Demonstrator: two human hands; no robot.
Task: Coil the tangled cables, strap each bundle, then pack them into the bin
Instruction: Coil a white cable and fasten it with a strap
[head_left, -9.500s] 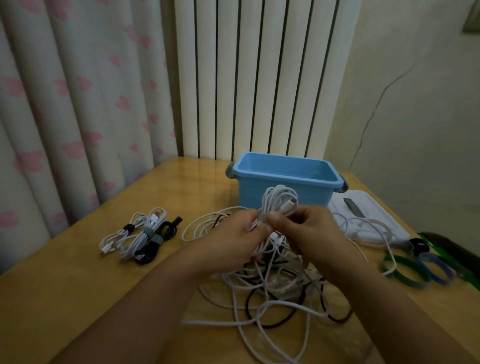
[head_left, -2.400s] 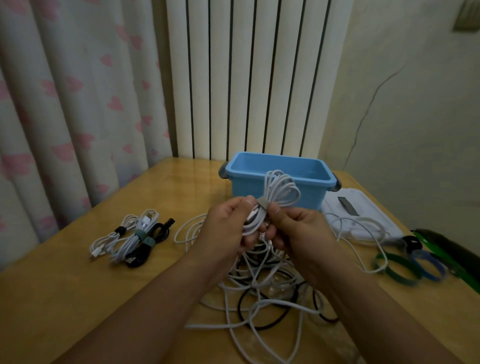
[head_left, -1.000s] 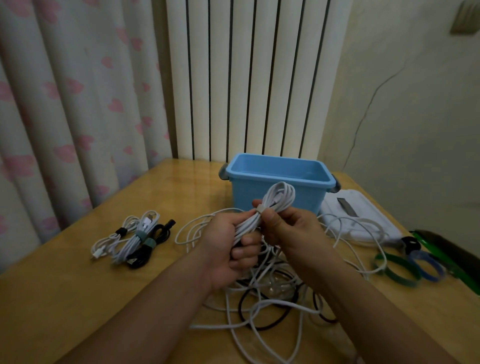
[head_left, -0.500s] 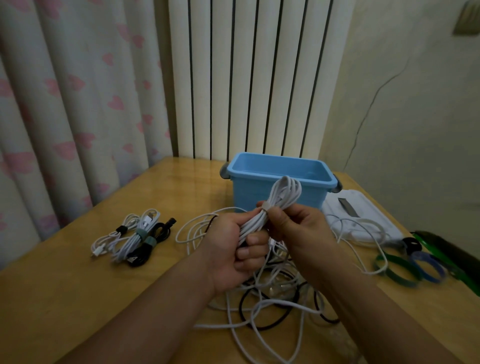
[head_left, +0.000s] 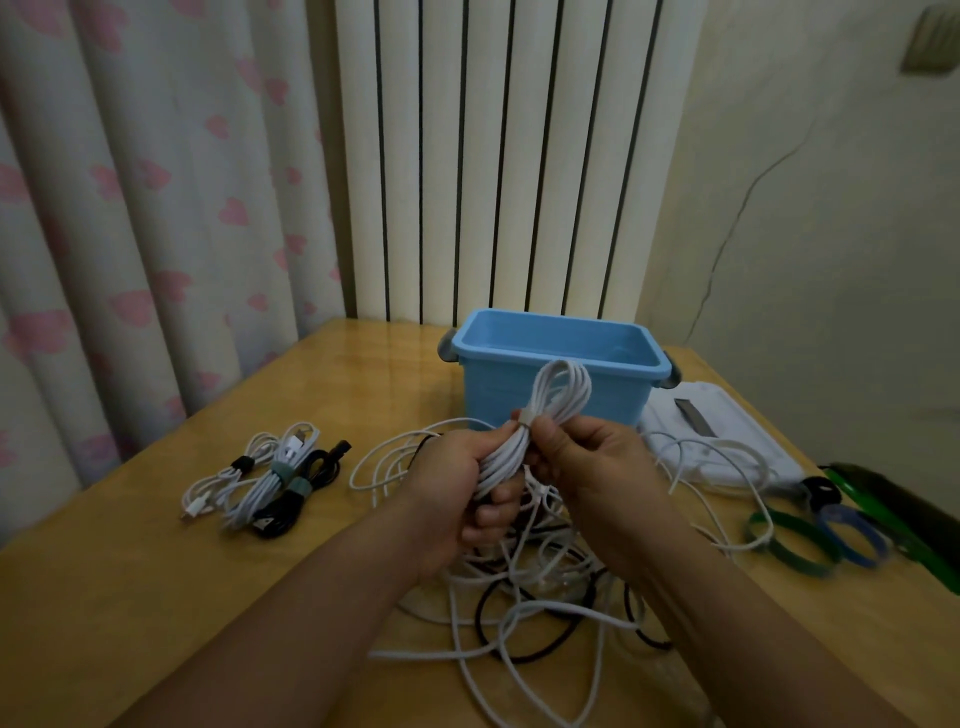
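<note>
My left hand (head_left: 457, 493) grips the lower part of a coiled white cable bundle (head_left: 558, 395) held upright in front of the blue bin (head_left: 556, 358). My right hand (head_left: 587, 467) pinches the bundle at a pale strap (head_left: 525, 418) wrapped round its middle. Under both hands lies a tangle of loose white and black cables (head_left: 530, 608) on the wooden table (head_left: 156, 597). Three strapped bundles (head_left: 270, 483), two white and one black, lie at the left.
Green and blue strap rings (head_left: 810, 535) lie at the right, beside a white pouch (head_left: 722, 441) and a dark green object at the table's edge. A curtain hangs at the left and a white radiator stands behind the bin.
Over the last seconds the strap went round the white bundle's middle. My left hand slid down to grip the lower coils, and the bundle tilted more upright.
</note>
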